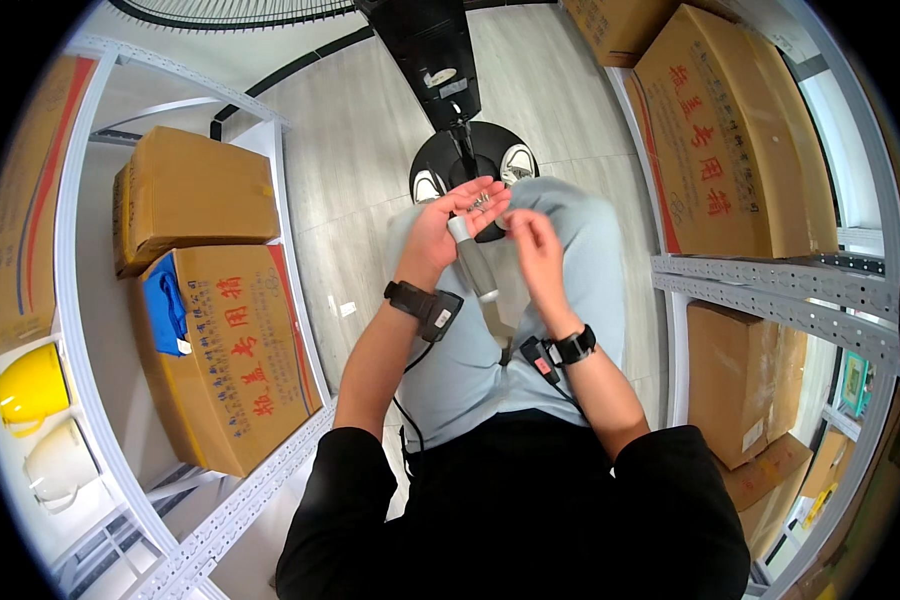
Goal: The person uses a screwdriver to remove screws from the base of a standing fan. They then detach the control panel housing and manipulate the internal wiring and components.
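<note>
My left hand [448,225] is turned palm up in front of my knees, fingers partly stretched. Several small metal screws [479,203] lie on its palm and fingers. A screwdriver with a grey and white handle [477,263] is tucked in the same hand, its handle pointing back toward me; its shaft is hidden. My right hand [536,245] is just right of the left, its fingers curled together near the screws. Whatever it pinches, if anything, is too small to make out. Beyond the hands stands a black fan column [428,62] on a round base [483,150].
Metal shelving with cardboard boxes [240,355] flanks me on the left. More boxes [735,140] fill the right-hand rack [800,300]. Yellow [32,388] and white [62,463] pitchers sit at far left. A wire fan guard [230,12] shows at the top. My shoes rest on the base.
</note>
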{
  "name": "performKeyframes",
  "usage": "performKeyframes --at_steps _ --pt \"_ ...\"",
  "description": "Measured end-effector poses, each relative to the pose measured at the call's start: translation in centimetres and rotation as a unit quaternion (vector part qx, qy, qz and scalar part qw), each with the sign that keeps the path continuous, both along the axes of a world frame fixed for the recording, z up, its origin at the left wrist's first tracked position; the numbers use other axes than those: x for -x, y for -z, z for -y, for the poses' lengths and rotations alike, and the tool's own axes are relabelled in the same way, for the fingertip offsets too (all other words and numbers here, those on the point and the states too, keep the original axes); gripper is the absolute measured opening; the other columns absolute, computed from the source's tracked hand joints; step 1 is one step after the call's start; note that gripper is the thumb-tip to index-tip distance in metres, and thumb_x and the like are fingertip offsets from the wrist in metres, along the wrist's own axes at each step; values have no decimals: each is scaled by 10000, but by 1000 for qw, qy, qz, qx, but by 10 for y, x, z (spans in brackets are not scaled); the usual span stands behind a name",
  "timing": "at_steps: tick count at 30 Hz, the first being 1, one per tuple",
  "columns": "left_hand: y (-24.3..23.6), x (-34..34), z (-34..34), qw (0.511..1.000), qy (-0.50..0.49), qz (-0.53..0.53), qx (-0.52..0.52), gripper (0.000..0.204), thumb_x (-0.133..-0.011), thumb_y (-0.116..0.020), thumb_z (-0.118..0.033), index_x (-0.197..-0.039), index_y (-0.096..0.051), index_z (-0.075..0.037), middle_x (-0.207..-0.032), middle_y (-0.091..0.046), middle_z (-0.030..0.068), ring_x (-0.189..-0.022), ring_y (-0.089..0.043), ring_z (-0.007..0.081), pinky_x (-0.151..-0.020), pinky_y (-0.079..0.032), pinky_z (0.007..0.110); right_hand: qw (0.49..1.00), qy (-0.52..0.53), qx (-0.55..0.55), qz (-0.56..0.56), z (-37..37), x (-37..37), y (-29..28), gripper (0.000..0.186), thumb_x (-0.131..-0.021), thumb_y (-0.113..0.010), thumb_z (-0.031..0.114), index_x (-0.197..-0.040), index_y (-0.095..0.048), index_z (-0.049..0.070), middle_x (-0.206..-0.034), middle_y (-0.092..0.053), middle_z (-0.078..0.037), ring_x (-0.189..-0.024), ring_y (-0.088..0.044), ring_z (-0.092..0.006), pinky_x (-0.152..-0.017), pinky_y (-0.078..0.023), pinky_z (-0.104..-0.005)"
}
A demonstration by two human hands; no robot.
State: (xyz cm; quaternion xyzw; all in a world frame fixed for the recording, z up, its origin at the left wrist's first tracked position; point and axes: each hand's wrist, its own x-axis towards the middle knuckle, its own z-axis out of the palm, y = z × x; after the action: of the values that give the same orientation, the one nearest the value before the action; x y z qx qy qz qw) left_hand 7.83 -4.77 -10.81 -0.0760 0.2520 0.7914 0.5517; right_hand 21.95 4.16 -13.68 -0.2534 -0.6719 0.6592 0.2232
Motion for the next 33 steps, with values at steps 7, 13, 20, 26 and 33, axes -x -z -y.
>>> performKeyframes --at_steps 7,13,20,26,33 --pt "7 -18 -19 987 97 -130 13 518 -645 -382 63 -1147 -483 142 -1209 -512 254 -1181 -495 361 -1063 -387 423 820 15 546 -170 -23 23 5 544 -1021 -219 393 -1275 -455 -26 -1209 -553 -112 -1064 -537 -170 -927 -450 -328" --pt "14 16 -24 920 213 -317 91 512 -635 -376 59 -1125 -521 104 -1169 -562 210 -1120 -559 314 -997 -429 366 692 -86 645 -312 -32 44 36 526 -1021 -224 384 -1289 -451 -8 -1179 -568 -113 -941 -569 -172 -890 -472 -325" --pt "14 -7 -33 932 92 -325 134 430 -720 -412 30 -1121 -569 33 -1136 -571 97 -1083 -541 173 -870 -431 246 631 -39 699 -334 -32 46 65 455 -1016 -295 313 -1294 -439 -18 -1170 -565 -104 -1017 -562 -189 -928 -465 -331" --pt "36 -41 -33 931 61 -338 121 457 -740 -435 5 -1174 -577 -19 -1089 -557 41 -1036 -505 110 -864 -388 223 757 84 609 -219 -28 47 24 448 -1011 -298 300 -1307 -426 -11 -1265 -505 -171 -1221 -458 -308 -1050 -376 -419" --pt "27 -44 -36 931 48 -354 81 525 -723 -414 28 -1230 -546 -1 -1235 -541 80 -1133 -485 144 -948 -365 247 727 74 635 -250 -30 46 31 441 -1002 -344 290 -1304 -427 -20 -1262 -502 -176 -1203 -471 -306 -1043 -387 -422"
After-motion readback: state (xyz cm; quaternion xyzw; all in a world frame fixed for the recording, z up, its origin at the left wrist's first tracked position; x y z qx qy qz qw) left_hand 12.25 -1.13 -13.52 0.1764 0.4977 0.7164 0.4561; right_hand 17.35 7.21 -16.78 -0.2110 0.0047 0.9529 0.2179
